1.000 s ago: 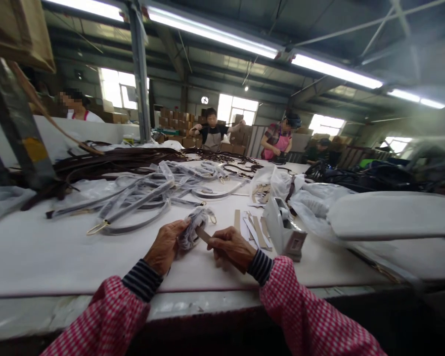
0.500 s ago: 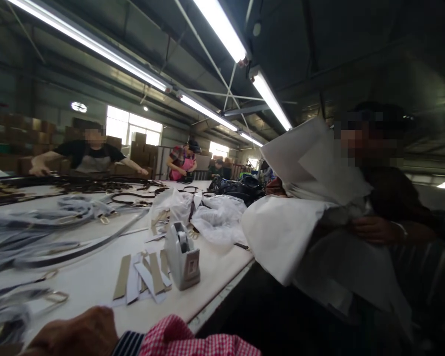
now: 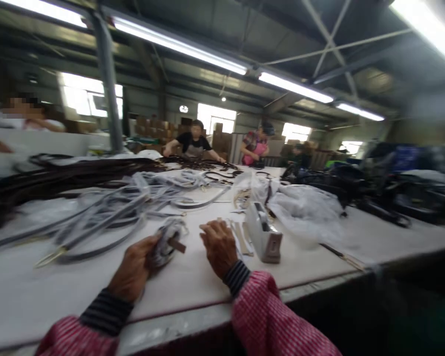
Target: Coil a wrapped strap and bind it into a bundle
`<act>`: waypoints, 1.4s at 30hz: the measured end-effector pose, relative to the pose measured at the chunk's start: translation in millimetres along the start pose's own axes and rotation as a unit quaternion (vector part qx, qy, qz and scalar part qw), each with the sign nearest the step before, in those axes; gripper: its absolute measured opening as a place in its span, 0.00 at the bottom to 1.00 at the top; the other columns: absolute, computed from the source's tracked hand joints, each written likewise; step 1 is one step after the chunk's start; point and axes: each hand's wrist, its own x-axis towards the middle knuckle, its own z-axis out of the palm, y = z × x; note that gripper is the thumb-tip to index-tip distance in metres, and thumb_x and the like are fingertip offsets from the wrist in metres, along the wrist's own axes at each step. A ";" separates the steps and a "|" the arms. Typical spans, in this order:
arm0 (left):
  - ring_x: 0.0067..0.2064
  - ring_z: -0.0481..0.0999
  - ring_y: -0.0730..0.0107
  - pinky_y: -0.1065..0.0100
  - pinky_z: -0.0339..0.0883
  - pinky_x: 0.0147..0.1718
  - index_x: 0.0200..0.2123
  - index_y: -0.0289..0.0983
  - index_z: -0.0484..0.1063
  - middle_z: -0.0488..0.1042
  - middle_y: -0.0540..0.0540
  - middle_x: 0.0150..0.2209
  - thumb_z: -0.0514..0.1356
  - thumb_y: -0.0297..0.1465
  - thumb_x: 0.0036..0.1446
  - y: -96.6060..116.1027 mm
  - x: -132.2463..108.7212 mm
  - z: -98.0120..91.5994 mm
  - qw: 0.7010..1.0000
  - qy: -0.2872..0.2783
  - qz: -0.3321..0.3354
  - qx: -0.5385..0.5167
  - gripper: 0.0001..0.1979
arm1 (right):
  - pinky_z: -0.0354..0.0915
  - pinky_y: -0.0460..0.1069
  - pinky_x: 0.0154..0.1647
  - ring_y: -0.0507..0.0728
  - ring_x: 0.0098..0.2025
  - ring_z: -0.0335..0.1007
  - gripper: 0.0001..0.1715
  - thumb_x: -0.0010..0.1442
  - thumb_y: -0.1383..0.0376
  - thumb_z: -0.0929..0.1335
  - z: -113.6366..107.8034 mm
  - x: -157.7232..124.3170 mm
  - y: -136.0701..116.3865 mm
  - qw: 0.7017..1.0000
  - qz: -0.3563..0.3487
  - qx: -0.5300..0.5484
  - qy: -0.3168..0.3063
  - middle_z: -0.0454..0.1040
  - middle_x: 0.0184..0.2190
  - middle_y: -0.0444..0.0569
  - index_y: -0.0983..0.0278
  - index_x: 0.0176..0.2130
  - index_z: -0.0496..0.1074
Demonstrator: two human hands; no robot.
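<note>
My left hand (image 3: pixel 135 264) is closed on a coiled grey strap bundle (image 3: pixel 167 241) with a brown paper band sticking out of it, held just above the white table (image 3: pixel 185 282). To its right, my right hand (image 3: pixel 219 245) hovers over the table with fingers curled and nothing visible in it, next to loose cardboard strips (image 3: pixel 242 236). A white tape dispenser (image 3: pixel 264 234) stands just right of that hand. The picture is blurred by motion.
A heap of grey straps in clear wrapping (image 3: pixel 126 202) lies at centre-left, dark straps (image 3: pixel 59 173) behind it. White plastic bags (image 3: pixel 304 207) and dark bags (image 3: pixel 337 180) sit to the right. Several other people work at the far end and far left.
The view swung right toward a neighbouring person holding white sheets, then back to the table. My right hand has let go of the brown band and moved right, toward the strips.
</note>
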 end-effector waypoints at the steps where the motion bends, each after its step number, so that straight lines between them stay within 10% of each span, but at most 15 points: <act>1: 0.37 0.78 0.67 0.71 0.75 0.34 0.45 0.29 0.78 0.80 0.41 0.41 0.73 0.38 0.51 5.8 -4.5 -4.1 1.000 0.007 0.013 0.003 0.22 | 0.63 0.59 0.55 0.63 0.54 0.67 0.14 0.73 0.63 0.61 -0.8 -1.9 -3.4 0.997 -0.004 0.070 0.030 0.75 0.48 0.54 0.62 0.50 0.73; 7: 0.32 0.76 0.66 0.69 0.71 0.30 0.34 0.31 0.79 0.78 0.44 0.30 0.73 0.42 0.46 4.1 -7.0 10.5 0.998 -0.002 0.056 0.020 0.20 | 0.65 0.49 0.33 0.53 0.27 0.70 0.11 0.63 0.62 0.70 5.9 -7.3 -30.4 0.918 0.065 0.375 -0.112 0.73 0.28 0.42 0.62 0.46 0.70; 11: 0.29 0.73 0.66 0.68 0.67 0.29 0.31 0.32 0.77 0.75 0.44 0.27 0.70 0.46 0.51 3.3 -8.6 4.8 0.996 -0.032 0.060 0.056 0.20 | 0.64 0.47 0.33 0.54 0.33 0.70 0.28 0.53 0.76 0.70 17.6 -10.4 -35.4 0.939 -0.069 0.324 -0.092 0.76 0.38 0.44 0.59 0.52 0.67; 16: 0.25 0.63 0.71 0.68 0.56 0.26 0.27 0.35 0.72 0.68 0.50 0.23 0.65 0.50 0.55 14.9 -9.0 -3.6 0.980 -0.072 0.073 0.171 0.22 | 0.62 0.48 0.36 0.55 0.34 0.69 0.10 0.69 0.72 0.63 21.1 -9.5 -32.2 0.961 -0.198 0.194 0.001 0.74 0.31 0.47 0.62 0.38 0.72; 21: 0.33 0.62 0.65 0.65 0.53 0.34 0.21 0.37 0.69 0.66 0.50 0.26 0.68 0.41 0.55 31.9 -10.4 -6.8 0.920 -0.088 0.161 0.346 0.18 | 0.64 0.49 0.41 0.57 0.42 0.68 0.11 0.70 0.72 0.64 27.1 -10.6 -33.4 0.954 -0.249 0.138 0.098 0.75 0.40 0.51 0.63 0.38 0.74; 27: 0.45 0.64 0.53 0.57 0.54 0.44 0.28 0.39 0.70 0.72 0.43 0.35 0.58 0.33 0.61 9.9 -8.9 -14.3 0.764 -0.107 0.261 0.581 0.10 | 0.66 0.50 0.38 0.59 0.44 0.69 0.10 0.68 0.71 0.64 43.5 -17.5 -31.7 0.960 -0.270 0.056 0.051 0.73 0.43 0.54 0.64 0.37 0.74; 42: 0.48 0.63 0.52 0.52 0.60 0.49 0.38 0.36 0.71 0.70 0.40 0.42 0.52 0.31 0.67 -1.3 -12.6 -24.3 0.709 -0.137 0.246 0.647 0.09 | 0.65 0.47 0.34 0.54 0.35 0.72 0.10 0.69 0.69 0.66 47.7 -17.1 -25.0 0.960 -0.253 0.114 0.018 0.75 0.37 0.50 0.64 0.34 0.71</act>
